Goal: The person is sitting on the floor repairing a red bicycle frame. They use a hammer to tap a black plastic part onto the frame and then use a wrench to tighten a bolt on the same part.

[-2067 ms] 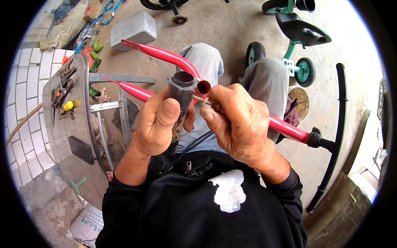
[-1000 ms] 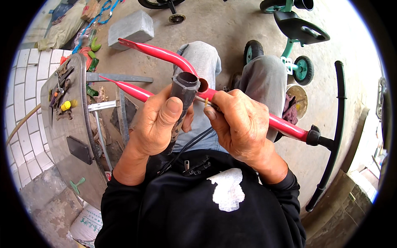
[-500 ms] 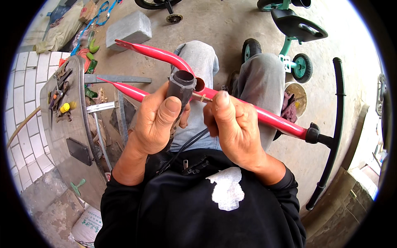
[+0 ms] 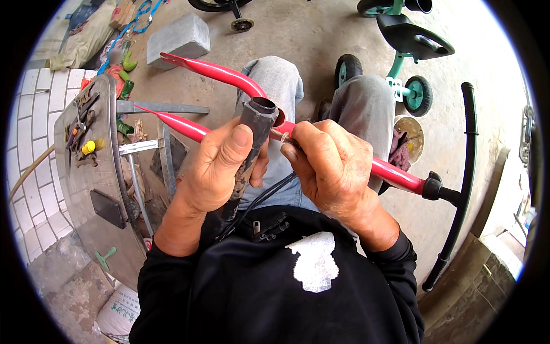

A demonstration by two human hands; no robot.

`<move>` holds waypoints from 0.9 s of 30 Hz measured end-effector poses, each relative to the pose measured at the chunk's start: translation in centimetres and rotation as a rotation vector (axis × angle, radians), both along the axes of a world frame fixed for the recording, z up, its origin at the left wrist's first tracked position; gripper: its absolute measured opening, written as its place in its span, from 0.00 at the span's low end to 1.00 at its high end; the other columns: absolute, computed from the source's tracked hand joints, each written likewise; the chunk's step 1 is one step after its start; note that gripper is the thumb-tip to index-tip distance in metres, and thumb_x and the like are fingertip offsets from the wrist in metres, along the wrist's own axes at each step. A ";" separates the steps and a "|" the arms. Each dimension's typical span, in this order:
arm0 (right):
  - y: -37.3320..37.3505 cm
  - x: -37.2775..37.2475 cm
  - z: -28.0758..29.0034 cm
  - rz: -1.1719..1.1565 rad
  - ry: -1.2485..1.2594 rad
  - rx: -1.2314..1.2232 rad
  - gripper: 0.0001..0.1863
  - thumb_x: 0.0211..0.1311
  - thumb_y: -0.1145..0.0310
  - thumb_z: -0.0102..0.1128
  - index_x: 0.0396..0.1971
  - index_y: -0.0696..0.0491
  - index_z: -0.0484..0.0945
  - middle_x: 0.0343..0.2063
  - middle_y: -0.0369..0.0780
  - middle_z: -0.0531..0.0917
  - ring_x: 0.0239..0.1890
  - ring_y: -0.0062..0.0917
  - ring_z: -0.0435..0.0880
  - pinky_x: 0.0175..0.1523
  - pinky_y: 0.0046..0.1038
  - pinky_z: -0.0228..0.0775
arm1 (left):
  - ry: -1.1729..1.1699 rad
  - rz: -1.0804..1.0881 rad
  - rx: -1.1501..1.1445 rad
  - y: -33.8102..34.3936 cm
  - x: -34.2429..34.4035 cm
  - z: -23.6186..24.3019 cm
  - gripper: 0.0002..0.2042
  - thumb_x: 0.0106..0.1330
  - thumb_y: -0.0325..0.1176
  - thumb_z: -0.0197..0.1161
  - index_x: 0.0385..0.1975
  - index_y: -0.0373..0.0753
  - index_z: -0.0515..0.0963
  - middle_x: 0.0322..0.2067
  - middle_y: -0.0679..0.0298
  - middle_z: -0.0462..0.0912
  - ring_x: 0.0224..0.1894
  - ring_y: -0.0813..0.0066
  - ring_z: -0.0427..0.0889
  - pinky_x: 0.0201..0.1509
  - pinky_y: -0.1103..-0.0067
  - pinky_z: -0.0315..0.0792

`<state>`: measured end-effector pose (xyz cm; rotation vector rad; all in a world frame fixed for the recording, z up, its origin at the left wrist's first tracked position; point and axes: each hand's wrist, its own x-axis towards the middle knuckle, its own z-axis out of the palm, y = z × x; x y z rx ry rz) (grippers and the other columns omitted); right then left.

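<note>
A red metal bike frame (image 4: 401, 175) lies across my lap, with two flattened prongs at the left and a black handlebar (image 4: 471, 137) at the right. My left hand (image 4: 212, 169) is wrapped round a worn dark tube (image 4: 256, 129), whose open end points up and away beside the frame's round opening. From the tube's right side a threaded bolt (image 4: 277, 135) sticks out. My right hand (image 4: 338, 166) pinches the bolt's outer end between thumb and forefinger, knuckles up. Those fingertips cover the end of the bolt.
To the left stands a metal table (image 4: 86, 189) bearing hand tools, a yellow-capped item (image 4: 89, 147) and a dark flat object (image 4: 109, 209). A concrete block (image 4: 179, 41) sits ahead. Right of my knees are a teal tricycle (image 4: 395, 69) and a bucket (image 4: 421, 135) with a cloth.
My right hand has rolled over from thumb up to knuckles up, its fingertips still at the bolt. The dark tube has tipped a little to the right in my left hand.
</note>
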<state>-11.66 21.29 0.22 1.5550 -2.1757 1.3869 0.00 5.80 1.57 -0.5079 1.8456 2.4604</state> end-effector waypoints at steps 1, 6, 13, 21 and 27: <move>0.1 -0.1 0.0 0.023 0.005 0.018 0.11 0.53 0.77 0.68 0.34 0.59 0.76 0.20 0.39 0.75 0.17 0.29 0.73 0.21 0.28 0.64 | 0.007 -0.006 0.000 0.0 0.1 -0.1 0.29 0.73 0.56 0.45 0.47 0.30 0.72 0.25 0.66 0.73 0.23 0.82 0.71 0.28 0.84 0.67; -0.1 0.6 -0.2 0.018 -0.286 -0.075 0.05 0.64 0.73 0.59 0.29 0.57 0.74 0.15 0.40 0.71 0.13 0.29 0.71 0.20 0.28 0.63 | 0.077 -0.019 -0.191 0.2 -0.1 -0.5 0.29 0.72 0.58 0.47 0.42 0.31 0.72 0.23 0.65 0.73 0.23 0.81 0.71 0.27 0.83 0.67; -0.1 2.1 1.6 0.109 -1.511 -0.100 0.26 0.77 0.55 0.41 0.18 0.54 0.69 0.13 0.29 0.68 0.15 0.10 0.62 0.20 0.18 0.54 | 0.060 -0.028 -0.493 -0.2 0.2 -0.5 0.31 0.70 0.62 0.46 0.33 0.31 0.71 0.21 0.61 0.73 0.23 0.77 0.72 0.28 0.80 0.69; 0.1 1.6 0.3 -0.066 -0.560 -0.056 0.11 0.60 0.69 0.66 0.37 0.56 0.74 0.18 0.40 0.75 0.18 0.25 0.76 0.24 0.25 0.67 | 0.033 0.092 -0.199 0.3 -0.2 -0.6 0.29 0.72 0.58 0.44 0.30 0.31 0.72 0.20 0.61 0.73 0.20 0.76 0.72 0.26 0.80 0.69; 0.2 0.6 -0.4 -0.049 -0.093 -0.004 0.14 0.53 0.77 0.68 0.39 0.60 0.75 0.20 0.39 0.74 0.19 0.28 0.75 0.22 0.28 0.65 | 0.031 0.038 -0.053 -0.2 0.5 -1.0 0.27 0.73 0.56 0.46 0.41 0.32 0.72 0.23 0.65 0.73 0.23 0.81 0.71 0.28 0.84 0.67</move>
